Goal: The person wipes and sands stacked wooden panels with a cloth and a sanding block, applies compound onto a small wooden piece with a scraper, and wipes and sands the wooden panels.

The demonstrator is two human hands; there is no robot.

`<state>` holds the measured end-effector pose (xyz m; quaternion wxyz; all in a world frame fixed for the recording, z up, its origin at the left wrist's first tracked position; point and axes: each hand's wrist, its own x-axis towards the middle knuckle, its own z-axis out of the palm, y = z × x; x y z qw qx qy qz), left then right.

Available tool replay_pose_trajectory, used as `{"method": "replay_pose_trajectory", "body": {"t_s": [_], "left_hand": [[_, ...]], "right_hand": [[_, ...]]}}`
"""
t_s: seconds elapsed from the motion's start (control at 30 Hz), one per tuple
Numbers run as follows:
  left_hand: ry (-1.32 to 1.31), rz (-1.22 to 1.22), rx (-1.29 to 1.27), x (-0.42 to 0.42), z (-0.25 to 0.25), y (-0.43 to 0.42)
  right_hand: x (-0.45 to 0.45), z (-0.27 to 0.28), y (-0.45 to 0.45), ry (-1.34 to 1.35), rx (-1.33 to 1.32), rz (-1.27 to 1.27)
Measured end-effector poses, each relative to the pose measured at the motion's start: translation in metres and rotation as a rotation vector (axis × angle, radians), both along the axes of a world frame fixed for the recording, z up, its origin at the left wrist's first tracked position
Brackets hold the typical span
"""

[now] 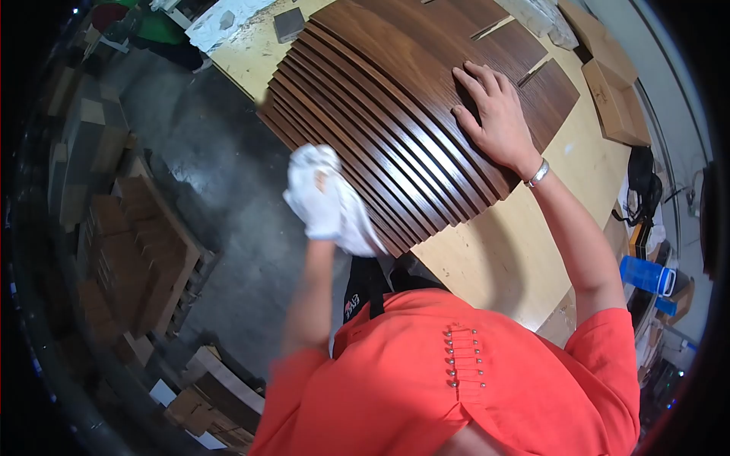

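Stack of dark brown boards [411,129] lies fanned on pale table [475,258], lower-left side at or past the table edge, overhang hard to tell; right hand [498,121] flat on top board, fingers spread; left hand [312,194] at the near-left edges with white cloth [356,220], motion-blurred, glove or wrap unclear, can't tell finger posture or grip; risk: boards could slip toward floor [228,205] if the left hand tugs and the right hand presses too lightly; cloth could snag on the stepped edges; grit under it could scuff the finish; bracelet [537,173] could scrape if the wrist drops; boards look wood-grained, edges stepped like stairs, strong glare mid-stack, narrow slots at far-right side.
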<state>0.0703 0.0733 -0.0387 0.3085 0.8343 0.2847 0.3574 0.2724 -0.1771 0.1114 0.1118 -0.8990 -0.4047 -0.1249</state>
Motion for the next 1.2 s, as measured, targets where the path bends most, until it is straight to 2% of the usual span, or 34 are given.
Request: {"method": "replay_pose_trajectory", "body": {"t_s": [0.07, 0.1, 0.13, 0.17, 0.23, 0.3, 0.37, 0.43, 0.5, 0.53, 0.57, 0.63, 0.7, 0.73, 0.77, 0.83, 0.9, 0.93, 0.97, 1.0, 1.03, 1.1, 1.13, 1.17, 1.2], "left_hand": [[0.142, 0.113, 0.131, 0.035, 0.009, 0.056], [0.289, 0.167, 0.0, 0.052, 0.016, 0.084], [0.346, 0.154, 0.12, 0.065, 0.017, 0.116], [0.461, 0.177, 0.031, 0.084, 0.024, 0.14], [0.479, 0.237, 0.189, 0.091, 0.058, 0.117], [0.384, 0.21, 0.173, 0.075, 0.035, 0.091], [0.057, 0.16, 0.221, 0.036, 0.016, 0.027], [0.028, -0.023, 0.029, -0.008, 0.014, -0.033], [0.117, -0.093, 0.285, -0.039, 0.009, -0.067], [0.117, -0.142, 0.249, -0.038, 0.014, -0.062], [0.113, -0.188, 0.212, -0.035, 0.018, -0.05], [0.046, -0.132, 0.144, -0.011, 0.01, -0.005], [0.161, 0.061, 0.085, 0.026, -0.007, 0.057], [0.343, 0.135, 0.101, 0.049, 0.007, 0.088], [0.376, 0.151, 0.102, 0.068, 0.025, 0.113], [0.35, 0.144, 0.127, 0.093, 0.038, 0.161], [0.255, 0.05, 0.009, 0.118, 0.052, 0.17], [0.215, 0.003, -0.05, 0.122, 0.057, 0.17], [0.245, 0.004, 0.219, 0.121, 0.051, 0.152], [0.083, -0.003, 0.184, 0.113, 0.047, 0.126], [0.019, 0.046, 0.029, 0.101, 0.028, 0.102], [-0.021, -0.02, 0.286, 0.055, 0.01, 0.047], [-0.034, -0.104, 0.197, 0.032, -0.004, 0.03], [0.027, -0.167, 0.213, 0.016, 0.008, 0.01], [-0.068, -0.236, 0.196, 0.019, 0.022, 0.012]], "right_hand": [[-0.001, 0.002, 0.001, 0.002, 0.012, -0.008], [0.0, 0.003, 0.001, 0.0, 0.012, -0.01], [0.0, 0.002, 0.001, 0.002, 0.014, -0.01], [-0.001, 0.002, 0.001, 0.003, 0.017, -0.009], [-0.002, 0.001, 0.0, 0.005, 0.024, -0.011], [-0.002, 0.002, 0.001, 0.006, 0.03, -0.024], [-0.001, 0.003, 0.001, 0.01, 0.03, -0.034], [-0.002, 0.003, 0.001, 0.026, 0.028, -0.032], [-0.003, 0.002, 0.001, 0.033, 0.027, -0.035], [-0.004, 0.004, 0.001, 0.037, 0.024, -0.04], [-0.003, 0.005, 0.002, 0.038, 0.021, -0.041], [-0.002, 0.006, 0.003, 0.048, 0.019, -0.038], [-0.002, 0.008, 0.002, 0.054, 0.009, -0.038], [-0.002, 0.008, 0.003, 0.05, 0.013, -0.036], [-0.002, 0.008, 0.002, 0.053, 0.01, -0.033], [-0.001, 0.01, 0.002, 0.052, 0.006, -0.028], [-0.001, 0.012, 0.003, 0.055, 0.014, -0.037], [-0.003, 0.012, 0.003, 0.062, 0.016, -0.041], [-0.003, 0.011, 0.003, 0.058, 0.015, -0.044], [-0.004, 0.01, 0.003, 0.055, 0.015, -0.045], [-0.003, 0.01, 0.004, 0.05, 0.017, -0.042], [-0.002, 0.011, 0.005, 0.05, 0.017, -0.046], [-0.004, 0.011, 0.004, 0.052, 0.015, -0.049], [-0.004, 0.011, 0.004, 0.054, 0.015, -0.05], [-0.004, 0.011, 0.004, 0.053, 0.014, -0.048]]}}
